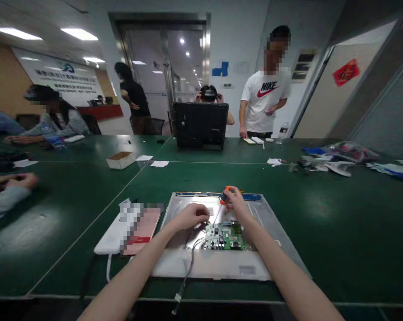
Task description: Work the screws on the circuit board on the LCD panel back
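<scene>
A flat metal-backed display panel (184,263) lies on the table before me, with a green circuit board (225,236) on its middle. My right hand (235,204) is closed around a screwdriver (225,196) with an orange and dark handle. Its thin shaft slants down toward the board's upper left corner. Close to that corner is my left hand (195,215), fingers curled with the tips together; whatever they pinch is too small to make out. Grey cables (192,263) run from the board's left side over the panel's front edge. A blue strip board (253,196) lines the panel's far edge.
Left of the panel lie a white power bank-like device (116,232) and a pink packet (144,229). Farther off are a small white box (120,160), a black monitor (201,126) and plastic wrapping (348,151). Another person's hands (21,182) rest at the left; several people are around the table.
</scene>
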`<state>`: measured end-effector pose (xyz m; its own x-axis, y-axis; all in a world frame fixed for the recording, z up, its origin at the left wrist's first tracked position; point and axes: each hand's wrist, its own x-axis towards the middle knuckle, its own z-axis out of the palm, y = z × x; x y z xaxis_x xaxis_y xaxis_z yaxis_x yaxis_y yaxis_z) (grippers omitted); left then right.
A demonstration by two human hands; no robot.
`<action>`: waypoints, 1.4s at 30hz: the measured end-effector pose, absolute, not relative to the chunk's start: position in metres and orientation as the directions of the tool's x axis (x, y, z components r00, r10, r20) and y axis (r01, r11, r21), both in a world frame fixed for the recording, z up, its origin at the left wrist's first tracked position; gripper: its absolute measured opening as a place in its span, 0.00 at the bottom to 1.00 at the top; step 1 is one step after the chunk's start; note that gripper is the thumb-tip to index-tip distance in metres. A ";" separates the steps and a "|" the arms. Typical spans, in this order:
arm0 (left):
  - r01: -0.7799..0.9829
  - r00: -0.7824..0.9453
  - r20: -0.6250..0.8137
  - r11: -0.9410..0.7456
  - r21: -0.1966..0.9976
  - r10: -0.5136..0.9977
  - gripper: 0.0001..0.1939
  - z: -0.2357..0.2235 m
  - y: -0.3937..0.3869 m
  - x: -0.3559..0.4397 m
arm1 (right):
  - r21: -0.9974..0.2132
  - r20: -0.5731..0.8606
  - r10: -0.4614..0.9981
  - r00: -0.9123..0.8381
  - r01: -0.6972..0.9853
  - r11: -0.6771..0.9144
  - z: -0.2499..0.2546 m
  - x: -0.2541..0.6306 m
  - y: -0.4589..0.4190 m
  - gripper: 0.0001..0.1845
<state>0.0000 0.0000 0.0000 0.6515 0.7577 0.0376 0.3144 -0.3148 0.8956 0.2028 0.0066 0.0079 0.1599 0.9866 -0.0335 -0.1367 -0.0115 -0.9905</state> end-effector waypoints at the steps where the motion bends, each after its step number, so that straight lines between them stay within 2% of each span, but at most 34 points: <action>1: 0.331 0.662 0.025 -0.322 0.887 0.749 0.06 0.001 0.000 0.000 | -0.991 -0.031 0.987 0.160 -0.135 -0.009 0.008 0.203 0.005 0.24; 8: 0.408 0.689 0.030 -0.422 0.809 0.724 0.08 0.007 -0.005 0.000 | -0.993 -0.001 0.992 0.129 -0.120 0.014 0.010 0.200 0.000 0.24; 17: 0.416 0.690 0.057 -0.460 0.784 0.722 0.07 0.011 -0.007 0.001 | -0.994 0.015 0.994 0.109 -0.107 0.027 0.009 0.200 0.000 0.25; 33: 0.447 0.645 -0.005 -0.372 0.813 0.764 0.06 0.001 -0.005 0.000 | -0.993 0.044 0.995 0.095 -0.102 0.054 0.006 0.201 0.001 0.24; 38: 0.414 0.643 0.010 -0.359 0.837 0.765 0.06 0.000 -0.008 -0.001 | -0.992 0.075 0.993 0.093 -0.099 0.084 0.004 0.201 0.001 0.24; 42: 0.408 0.661 0.048 -0.412 0.815 0.749 0.05 0.007 -0.012 -0.001 | -0.988 0.116 0.986 0.115 -0.090 0.127 0.006 0.201 0.000 0.24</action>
